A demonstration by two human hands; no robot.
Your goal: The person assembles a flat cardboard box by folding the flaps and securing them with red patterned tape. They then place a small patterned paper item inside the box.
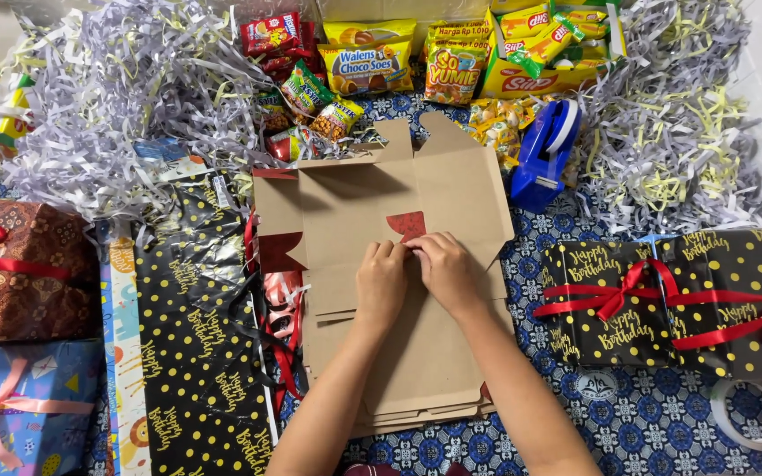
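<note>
Brown flat cardboard box blanks [416, 353] are stacked at the centre of the patterned blue cloth [637, 414], beside black dotted wrapping paper [196, 353]. The left hand [381, 280] and right hand [447, 271] are pinched shut on the top blank's red-lined flap [407, 225]; the thin tab could be torn if pulled unevenly.

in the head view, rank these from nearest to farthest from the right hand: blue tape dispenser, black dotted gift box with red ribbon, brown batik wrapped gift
From the right hand, which rests on the flat brown cardboard box:
1. Blue tape dispenser, just up and to its right.
2. Black dotted gift box with red ribbon, farther out on the right.
3. Brown batik wrapped gift, at the far left edge.
</note>
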